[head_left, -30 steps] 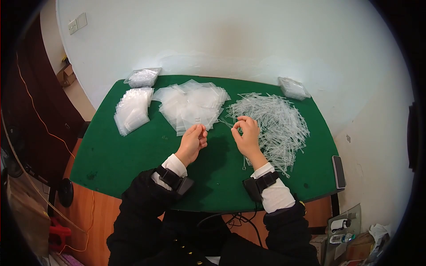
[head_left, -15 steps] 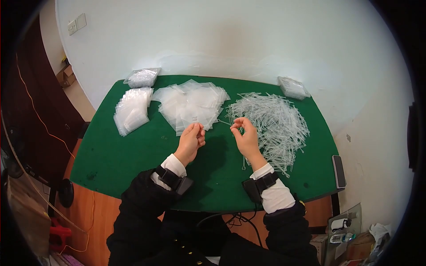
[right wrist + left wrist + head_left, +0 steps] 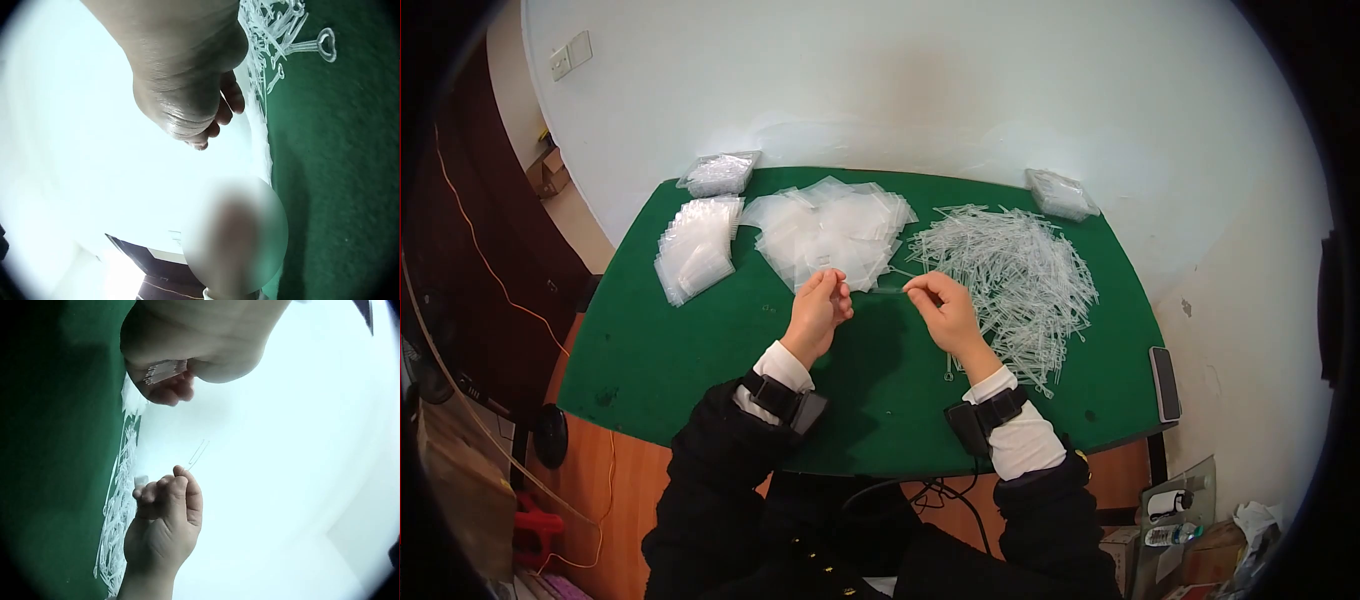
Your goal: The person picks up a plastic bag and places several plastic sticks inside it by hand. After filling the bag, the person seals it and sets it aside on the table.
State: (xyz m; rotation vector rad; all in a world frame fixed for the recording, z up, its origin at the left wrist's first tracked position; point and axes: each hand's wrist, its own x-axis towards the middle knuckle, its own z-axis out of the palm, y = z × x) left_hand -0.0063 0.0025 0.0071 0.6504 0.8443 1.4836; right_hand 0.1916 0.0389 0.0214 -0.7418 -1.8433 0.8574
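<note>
My left hand [image 3: 815, 315] is raised over the near edge of the loose bags. It grips a small bundle of clear plastic forks [image 3: 165, 372], whose row of tips shows between thumb and fingers in the left wrist view. Facing it, my right hand [image 3: 950, 318] pinches one thin two-pronged clear fork [image 3: 199, 452] between thumb and forefinger, prongs pointing away from the hand. Beside and behind the right hand spreads a heap of such forks [image 3: 1030, 285]; one with a heart-shaped ring handle [image 3: 327, 45] shows in the right wrist view. The left hand is blurred there.
Loose clear bags [image 3: 830, 230] lie mid-table, with a fanned stack of bags [image 3: 693, 250] to their left. Filled packs stand at the back left [image 3: 720, 173] and back right [image 3: 1060, 195]. A phone-like slab [image 3: 1165, 385] lies at the right edge. The wall [image 3: 900, 100] rises behind.
My left hand has shifted a little up and left. The right hand has turned slightly, and a single fork now shows reaching from its fingertips toward the left hand.
</note>
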